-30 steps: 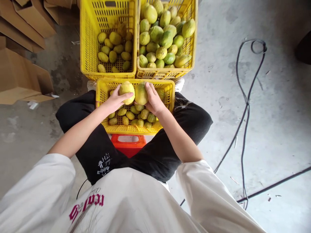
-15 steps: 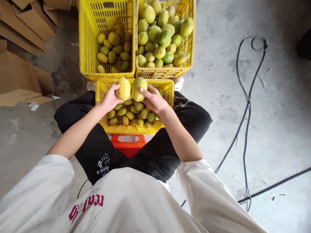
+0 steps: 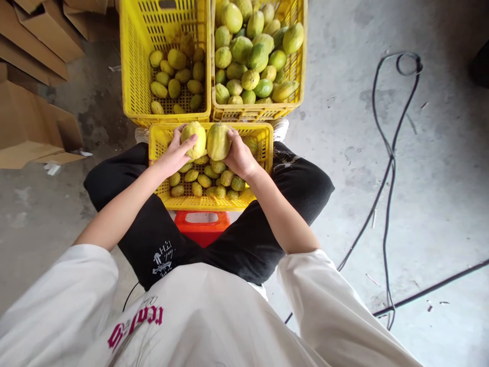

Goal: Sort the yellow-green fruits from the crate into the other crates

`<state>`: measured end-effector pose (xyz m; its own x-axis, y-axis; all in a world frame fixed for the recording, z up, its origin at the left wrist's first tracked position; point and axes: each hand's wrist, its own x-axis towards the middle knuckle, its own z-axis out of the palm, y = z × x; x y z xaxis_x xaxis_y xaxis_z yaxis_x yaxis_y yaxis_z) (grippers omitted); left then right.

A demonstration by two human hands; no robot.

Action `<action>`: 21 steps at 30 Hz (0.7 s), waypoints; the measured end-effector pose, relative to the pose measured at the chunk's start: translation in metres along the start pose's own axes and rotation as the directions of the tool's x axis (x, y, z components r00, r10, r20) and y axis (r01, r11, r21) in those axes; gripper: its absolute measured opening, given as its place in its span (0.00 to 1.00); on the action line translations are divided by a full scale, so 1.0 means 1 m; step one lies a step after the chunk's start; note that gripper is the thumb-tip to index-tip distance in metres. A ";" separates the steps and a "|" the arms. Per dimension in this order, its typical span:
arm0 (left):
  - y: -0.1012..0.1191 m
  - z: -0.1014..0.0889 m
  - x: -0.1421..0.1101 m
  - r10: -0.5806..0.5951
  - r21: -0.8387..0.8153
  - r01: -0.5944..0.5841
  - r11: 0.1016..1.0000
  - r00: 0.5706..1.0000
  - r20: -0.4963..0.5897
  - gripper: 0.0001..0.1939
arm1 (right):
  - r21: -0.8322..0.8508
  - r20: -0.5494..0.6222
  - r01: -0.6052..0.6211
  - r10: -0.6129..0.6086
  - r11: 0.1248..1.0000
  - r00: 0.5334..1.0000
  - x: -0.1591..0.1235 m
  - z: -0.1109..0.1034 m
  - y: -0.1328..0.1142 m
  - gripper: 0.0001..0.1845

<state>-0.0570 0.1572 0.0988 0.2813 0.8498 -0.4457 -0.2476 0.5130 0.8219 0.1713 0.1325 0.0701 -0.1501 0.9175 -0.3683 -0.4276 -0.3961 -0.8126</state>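
My left hand (image 3: 173, 153) is wrapped round a yellow-green fruit (image 3: 194, 136). My right hand (image 3: 239, 155) grips a second, greener fruit (image 3: 217, 141) right beside it, and the two fruits touch. Both are held above the near yellow crate (image 3: 160, 142), which sits between my knees and holds several small fruits (image 3: 208, 181). Beyond it stand two more yellow crates. The left one (image 3: 130, 61) is partly filled with small fruits, and the right one (image 3: 296, 99) is piled with larger green and yellow fruits.
A red stool (image 3: 202, 227) shows under the near crate. Flattened cardboard boxes (image 3: 34, 122) lie on the concrete floor at the left. Black cables (image 3: 385, 168) snake over the floor at the right.
Both hands have turned the fruits in place and shifted their fingers over them. The fruits stay side by side above the near crate.
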 end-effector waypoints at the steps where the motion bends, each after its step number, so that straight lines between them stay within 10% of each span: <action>1: -0.001 0.000 0.001 -0.006 0.008 0.006 1.000 1.000 0.011 0.32 | -0.005 0.004 0.006 -0.006 1.000 1.000 0.001 -0.003 0.002 0.38; 11: -0.006 0.000 0.003 -0.087 0.072 0.087 0.994 0.996 -0.001 0.24 | -0.195 -0.131 -0.043 0.018 0.980 0.991 0.002 -0.013 0.010 0.55; 21: -0.012 0.008 0.007 -0.035 0.055 0.042 0.998 0.991 -0.131 0.31 | -0.103 -0.108 -0.089 0.078 0.991 0.991 0.001 0.001 0.009 0.42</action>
<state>-0.0445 0.1561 0.0881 0.1654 0.8401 -0.5166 -0.1838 0.5409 0.8208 0.1668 0.1297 0.0627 -0.0856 0.8744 -0.4776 -0.3188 -0.4782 -0.8184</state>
